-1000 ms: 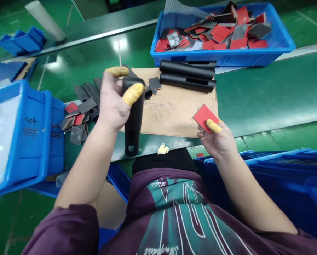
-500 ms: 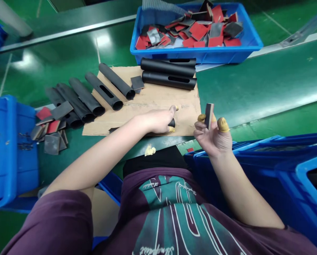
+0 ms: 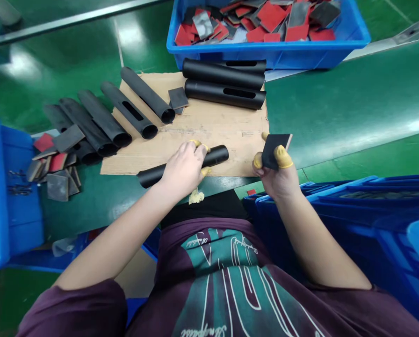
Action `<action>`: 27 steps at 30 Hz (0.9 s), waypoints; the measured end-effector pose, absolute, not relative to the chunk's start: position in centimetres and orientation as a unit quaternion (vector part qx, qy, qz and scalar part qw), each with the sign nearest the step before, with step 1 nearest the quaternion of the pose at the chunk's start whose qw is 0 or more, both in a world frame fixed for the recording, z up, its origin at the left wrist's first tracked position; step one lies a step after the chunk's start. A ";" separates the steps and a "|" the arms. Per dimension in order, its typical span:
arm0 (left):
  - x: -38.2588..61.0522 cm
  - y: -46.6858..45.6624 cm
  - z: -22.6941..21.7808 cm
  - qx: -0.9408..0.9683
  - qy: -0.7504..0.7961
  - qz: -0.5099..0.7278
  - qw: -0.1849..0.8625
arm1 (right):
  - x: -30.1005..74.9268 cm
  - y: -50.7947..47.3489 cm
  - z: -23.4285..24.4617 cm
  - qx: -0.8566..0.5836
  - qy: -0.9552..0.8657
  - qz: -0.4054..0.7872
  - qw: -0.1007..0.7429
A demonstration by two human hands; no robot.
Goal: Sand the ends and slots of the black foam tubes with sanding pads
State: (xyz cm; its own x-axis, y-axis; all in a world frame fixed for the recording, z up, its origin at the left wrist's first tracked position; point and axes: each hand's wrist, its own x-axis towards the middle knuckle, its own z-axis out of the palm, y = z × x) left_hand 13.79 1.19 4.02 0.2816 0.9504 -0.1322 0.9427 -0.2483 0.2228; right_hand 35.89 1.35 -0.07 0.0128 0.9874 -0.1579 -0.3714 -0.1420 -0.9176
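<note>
My left hand grips a black tube that lies flat on the near edge of a cardboard sheet. My right hand pinches a small square pad, its dark face toward me, just right of the tube's end. Yellow finger cots cover my fingertips. Two more black tubes lie at the cardboard's far edge. Several others fan out on the left.
A blue tray of red and grey pads stands at the back. Loose pads lie at the left beside a blue bin. Blue bins sit close at my right. The green conveyor surface runs to the right.
My left hand has brought the tube down from upright and laid it flat on the cardboard. My right hand has turned the pad from its red face to its dark face.
</note>
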 end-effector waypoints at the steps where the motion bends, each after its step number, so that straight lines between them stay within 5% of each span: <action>1: 13.5 0.8 3.8 0.783 0.610 0.026 0.117 | 35.9 1.4 -0.1 -0.446 -0.363 0.605 0.551; 15: 15.7 -1.5 3.0 0.765 0.629 -0.035 0.131 | 35.0 1.1 -1.6 -0.453 -0.556 0.508 0.477; 20: 16.8 -2.3 2.3 0.766 0.630 -0.012 0.128 | 35.4 0.6 -1.2 -0.497 -0.683 0.396 0.361; 27: 17.0 -1.9 1.9 0.759 0.635 0.005 0.147 | 33.5 -1.5 -2.1 -0.535 -0.671 0.341 0.383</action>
State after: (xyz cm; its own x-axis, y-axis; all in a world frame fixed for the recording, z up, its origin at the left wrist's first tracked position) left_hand 16.98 -1.88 1.86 0.1937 0.9648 -0.1779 0.9616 -0.1508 0.2291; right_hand 33.46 -1.54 -2.13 -0.1326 0.9800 0.1486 0.4562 0.1935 -0.8686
